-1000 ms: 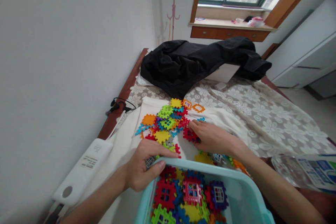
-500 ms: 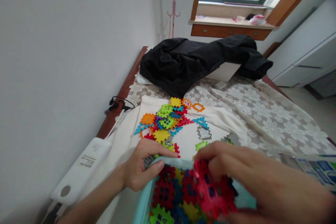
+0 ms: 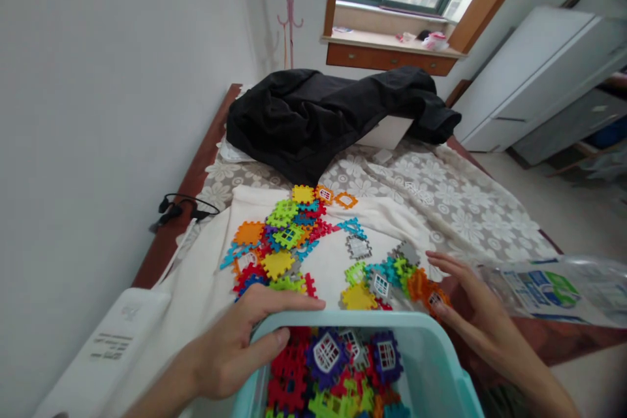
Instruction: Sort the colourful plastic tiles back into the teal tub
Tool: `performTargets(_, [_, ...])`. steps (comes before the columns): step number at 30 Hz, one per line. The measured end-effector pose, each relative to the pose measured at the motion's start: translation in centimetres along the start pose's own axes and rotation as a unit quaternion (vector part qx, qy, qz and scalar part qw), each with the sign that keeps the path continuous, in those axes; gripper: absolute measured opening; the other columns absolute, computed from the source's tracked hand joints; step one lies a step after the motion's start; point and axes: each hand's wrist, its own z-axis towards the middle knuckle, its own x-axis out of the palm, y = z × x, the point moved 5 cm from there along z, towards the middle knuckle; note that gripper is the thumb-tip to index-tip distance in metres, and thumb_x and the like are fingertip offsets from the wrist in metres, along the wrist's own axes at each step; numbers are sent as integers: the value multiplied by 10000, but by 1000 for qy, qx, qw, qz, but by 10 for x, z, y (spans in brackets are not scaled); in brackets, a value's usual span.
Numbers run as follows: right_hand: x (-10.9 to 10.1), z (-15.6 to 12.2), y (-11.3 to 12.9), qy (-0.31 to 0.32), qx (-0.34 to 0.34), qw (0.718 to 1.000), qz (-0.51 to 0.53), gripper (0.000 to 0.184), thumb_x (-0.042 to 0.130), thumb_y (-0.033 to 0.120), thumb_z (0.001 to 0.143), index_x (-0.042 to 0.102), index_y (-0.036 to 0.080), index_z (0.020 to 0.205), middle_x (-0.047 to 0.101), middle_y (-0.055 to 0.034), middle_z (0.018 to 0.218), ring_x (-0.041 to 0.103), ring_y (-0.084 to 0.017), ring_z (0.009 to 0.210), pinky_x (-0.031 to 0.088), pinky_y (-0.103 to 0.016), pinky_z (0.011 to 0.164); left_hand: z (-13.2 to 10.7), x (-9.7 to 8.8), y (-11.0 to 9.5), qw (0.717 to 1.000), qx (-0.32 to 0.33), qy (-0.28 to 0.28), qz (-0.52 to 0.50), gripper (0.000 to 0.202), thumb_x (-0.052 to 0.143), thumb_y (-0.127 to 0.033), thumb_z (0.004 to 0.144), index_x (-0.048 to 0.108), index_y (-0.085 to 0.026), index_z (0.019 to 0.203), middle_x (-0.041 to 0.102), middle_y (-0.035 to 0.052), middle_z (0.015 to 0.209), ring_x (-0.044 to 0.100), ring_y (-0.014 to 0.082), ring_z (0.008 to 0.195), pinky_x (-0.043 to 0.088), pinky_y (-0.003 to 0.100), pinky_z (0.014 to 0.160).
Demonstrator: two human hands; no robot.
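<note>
My left hand [image 3: 240, 346] grips the far left rim of a light blue plastic bin [image 3: 431, 366], thumb inside, fingers over the edge. The bin holds several colourful interlocking plastic tiles [image 3: 337, 366]. My right hand [image 3: 465, 300] lies open, fingers stretched, beside a small cluster of tiles [image 3: 392, 277] on the white cloth [image 3: 333, 261]; it holds nothing. A larger pile of tiles [image 3: 284, 235] lies further left on the cloth.
A black jacket [image 3: 318, 117] is heaped at the far end of the bed. A white device [image 3: 105, 346] and a black cable [image 3: 179, 209] lie at the left edge. A clear plastic package [image 3: 548, 281] is at the right. White cabinets [image 3: 529, 78] stand by the window.
My right hand carried red tiles from the cloth over the bin, let them go, and now rests open by the right tile cluster. The view shifted right.
</note>
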Motion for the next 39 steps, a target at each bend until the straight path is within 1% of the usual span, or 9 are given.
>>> performTargets(4, [47,-11,-24,37,-19,998,-41,850,618,476,995,157,341,1696,194,-126,1773,183,-382,1642,314,-674,1281,-1,0,4,1000,-20,-12,-10,457,616,-247,988,645,-356,1431,776,19,1297,733,213,1146,588,290,1012])
performTargets(6, [59,-4,-23,36,-54,994,-84,868,601,472,1006,110,340,1709,215,-125,1770,134,-376,1652,234,-713,1295,-1,0,4,1000,-20,-15,-14,445,619,-253,986,655,-347,1420,781,27,1285,736,219,1140,596,298,1004])
performTargets(9, [66,18,-13,36,-97,988,-117,878,591,487,1016,95,302,1716,263,-142,1754,177,-353,1647,273,-670,1302,-1,0,4,1000,-14,-18,-10,438,617,-251,980,664,-321,1410,784,45,1275,739,231,1132,603,316,1000])
performTargets(18, [74,95,38,100,-173,975,-100,758,556,560,1030,268,258,1663,446,-141,1653,379,-306,1558,366,-564,1281,2,1,0,1000,6,-23,-12,458,594,-264,991,652,-333,1440,773,25,1313,728,217,1135,563,301,1017])
performTargets(22, [64,119,43,88,-188,978,-32,905,646,670,939,284,235,1645,447,-180,1636,425,-345,1516,385,-578,1248,-1,-3,3,999,-36,-35,-18,405,606,-327,993,700,-338,1387,785,21,1266,725,220,1098,548,295,993])
performTargets(26, [41,118,24,23,-191,981,28,865,744,666,865,397,246,1537,528,-178,1536,498,-354,1432,419,-567,1201,-3,-7,6,997,-59,-44,-13,376,619,-373,990,730,-337,1347,792,18,1222,724,214,1051,544,285,953])
performTargets(28, [36,113,14,32,-191,981,20,798,766,604,871,424,246,1497,546,-166,1505,508,-338,1405,433,-549,1184,-3,-8,5,997,-53,-50,-14,375,613,-359,993,723,-333,1351,789,16,1230,722,214,1072,538,285,962])
performTargets(33, [49,110,8,110,-169,979,-32,801,747,523,910,384,249,1570,514,-153,1562,485,-344,1411,429,-580,1183,-1,-8,1,998,-35,-56,-8,413,611,-273,984,688,-360,1380,781,-19,1259,716,190,1115,513,261,1000])
performTargets(39, [57,113,15,60,-179,982,1,452,671,383,991,522,263,1400,661,-112,1340,606,-281,1233,531,-500,1055,1,-8,-3,998,-18,-61,1,482,590,-194,961,658,-375,1402,778,-37,1272,710,173,1134,508,248,1019])
